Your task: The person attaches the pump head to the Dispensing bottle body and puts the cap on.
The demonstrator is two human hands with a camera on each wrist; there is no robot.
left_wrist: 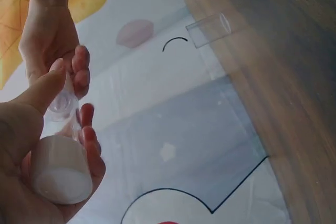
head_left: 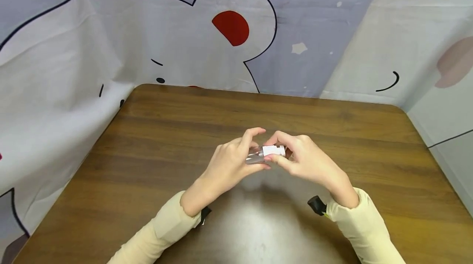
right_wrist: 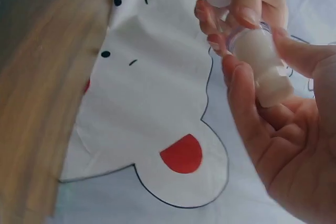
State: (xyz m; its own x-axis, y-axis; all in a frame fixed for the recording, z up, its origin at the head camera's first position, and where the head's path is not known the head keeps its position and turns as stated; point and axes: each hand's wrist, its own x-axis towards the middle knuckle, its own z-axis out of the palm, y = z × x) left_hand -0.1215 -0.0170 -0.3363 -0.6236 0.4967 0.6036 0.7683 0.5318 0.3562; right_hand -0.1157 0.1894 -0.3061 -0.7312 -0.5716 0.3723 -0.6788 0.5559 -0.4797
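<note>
Both hands meet at a small bottle with a clear middle and white ends, held above the table. My left hand grips the clear part, and the broad white end shows inside its palm in the left wrist view. Thumb and fingers of my right hand pinch the stepped white top. In the right wrist view this white top points toward the right palm, with a clear rim at its other end by the left fingertips. I cannot tell whether the two parts are joined.
A clear, cap-like cylinder shows over the table's far edge in the left wrist view. The wooden table spreads beneath the hands. A printed curtain hangs behind it. Black wrist cameras sit below the cuffs.
</note>
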